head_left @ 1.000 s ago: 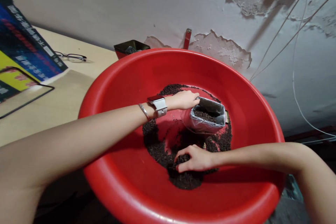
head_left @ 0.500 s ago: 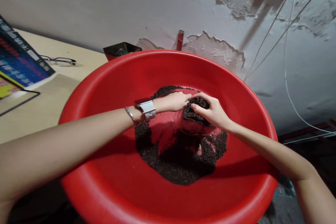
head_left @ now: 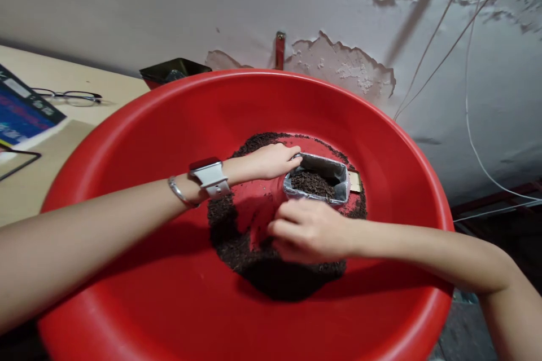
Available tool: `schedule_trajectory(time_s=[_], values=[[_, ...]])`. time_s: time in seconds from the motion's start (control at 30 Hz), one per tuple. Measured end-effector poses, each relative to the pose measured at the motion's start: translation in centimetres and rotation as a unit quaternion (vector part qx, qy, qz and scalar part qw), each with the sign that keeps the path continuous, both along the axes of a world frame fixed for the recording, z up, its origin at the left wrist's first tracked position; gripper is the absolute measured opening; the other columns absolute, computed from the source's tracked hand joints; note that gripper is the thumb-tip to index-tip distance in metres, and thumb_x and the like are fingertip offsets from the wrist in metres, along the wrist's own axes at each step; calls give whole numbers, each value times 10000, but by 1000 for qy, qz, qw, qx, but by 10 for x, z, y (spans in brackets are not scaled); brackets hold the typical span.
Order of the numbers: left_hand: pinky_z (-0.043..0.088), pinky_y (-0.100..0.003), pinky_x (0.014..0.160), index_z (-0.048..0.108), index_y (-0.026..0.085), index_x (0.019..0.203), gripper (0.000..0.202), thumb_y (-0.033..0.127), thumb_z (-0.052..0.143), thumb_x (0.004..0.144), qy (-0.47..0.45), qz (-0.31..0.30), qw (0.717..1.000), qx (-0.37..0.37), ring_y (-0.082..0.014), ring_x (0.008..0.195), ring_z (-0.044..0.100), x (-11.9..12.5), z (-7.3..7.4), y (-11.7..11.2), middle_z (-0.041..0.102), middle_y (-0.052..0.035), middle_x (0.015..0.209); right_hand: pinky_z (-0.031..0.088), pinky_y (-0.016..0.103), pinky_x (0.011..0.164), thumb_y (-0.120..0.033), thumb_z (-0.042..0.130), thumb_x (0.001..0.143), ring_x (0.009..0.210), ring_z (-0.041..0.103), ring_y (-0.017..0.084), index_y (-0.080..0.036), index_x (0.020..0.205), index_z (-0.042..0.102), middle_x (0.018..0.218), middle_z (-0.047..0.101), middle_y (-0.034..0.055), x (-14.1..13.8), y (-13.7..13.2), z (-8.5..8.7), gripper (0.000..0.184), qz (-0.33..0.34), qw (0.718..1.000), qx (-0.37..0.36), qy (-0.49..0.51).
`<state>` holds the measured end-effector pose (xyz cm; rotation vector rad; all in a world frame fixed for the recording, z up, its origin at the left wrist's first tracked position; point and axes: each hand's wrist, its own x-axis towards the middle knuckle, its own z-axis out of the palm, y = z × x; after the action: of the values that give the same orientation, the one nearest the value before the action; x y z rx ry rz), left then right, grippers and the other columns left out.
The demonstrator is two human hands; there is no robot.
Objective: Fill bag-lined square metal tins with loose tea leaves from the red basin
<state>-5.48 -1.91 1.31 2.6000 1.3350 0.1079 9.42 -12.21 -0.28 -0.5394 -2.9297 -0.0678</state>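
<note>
Inside a large red plastic basin [head_left: 178,271] stands a rectangular foil-lined box [head_left: 341,168]. Dark loose bits that look like tea leaves [head_left: 312,183] partly fill it. My left hand [head_left: 274,161], wearing a watch and a bracelet on the wrist, grips the box at its far left corner. Just in front of the box is my right hand [head_left: 311,231], fingers curled downward and slightly blurred; whatever they hold is hidden. More of the same dark bits [head_left: 231,242] lie in a ring on the basin floor, part of them in shadow.
On the left, a pale table [head_left: 80,130] bears eyeglasses [head_left: 76,97] and a dark blue printed packet or book [head_left: 25,110]. A black tray-like container [head_left: 175,69] sits behind the basin rim. White cables [head_left: 468,84] hang along the peeling wall [head_left: 347,70] on the right.
My right hand has moved off the container's top, down and toward me, and its fingers have curled. The box's foil-lined opening now shows. My view has shifted slightly.
</note>
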Motion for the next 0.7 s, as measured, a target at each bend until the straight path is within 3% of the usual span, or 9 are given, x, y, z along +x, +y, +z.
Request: schedule_trajectory(time_s=[0.07,0.13,0.23,0.3,0.4,0.5,0.63,0.7], values=[[365,-256,574,551,187,924,352,378,255,926,2,5,1000,-5,-179,653,590,0,1,-1,665,-76,817,464,329,756,-429,393,932,856,558,191,-138,1132,569,1074,589,128,0,-9,-21,395,33,996,-61,-63],[359,-255,573,545,187,927,337,364,258,927,12,8,1000,-7,-177,649,585,1,3,-2,662,-73,808,448,399,909,-524,401,917,1114,527,263,-155,1333,461,1311,489,181,7,-10,-46,560,12,982,-149,-116],[360,-259,594,541,183,935,326,343,257,928,30,12,999,-7,-182,674,589,3,6,-3,661,-78,826,340,488,1054,-596,374,902,1364,317,335,-215,1492,241,1514,247,198,26,-3,-78,715,-66,931,-319,-165],[362,-264,605,542,183,942,332,344,251,929,37,12,999,-4,-189,689,593,3,7,-4,662,-82,839,244,515,1111,-582,386,904,1416,194,342,-217,1508,183,1553,130,186,35,-2,-90,735,-107,900,-389,-165],[360,-273,612,541,183,935,344,352,242,927,37,6,999,3,-196,696,592,3,6,-3,662,-85,847,152,492,1154,-490,420,924,1437,115,316,-202,1508,187,1567,86,144,36,-10,-94,691,-114,871,-452,-154],[360,-276,618,537,185,919,341,357,242,922,29,4,1000,4,-195,692,589,2,4,-2,656,-83,831,140,439,1168,-461,436,924,1439,125,292,-157,1493,242,1561,146,137,27,-23,-89,674,-108,847,-501,-138],[364,-276,615,538,191,922,348,376,244,915,15,4,1000,1,-189,674,584,0,-1,1,649,-78,804,222,481,1129,-639,462,841,1375,273,330,-143,1420,382,1471,328,173,20,-29,-85,766,-148,831,-525,-110],[359,-278,604,541,193,916,356,390,245,912,8,2,1000,3,-189,657,577,-1,-3,3,646,-76,788,289,490,1090,-718,489,770,1320,353,350,-143,1407,382,1423,366,192,20,-29,-85,865,-161,816,-541,-121]])
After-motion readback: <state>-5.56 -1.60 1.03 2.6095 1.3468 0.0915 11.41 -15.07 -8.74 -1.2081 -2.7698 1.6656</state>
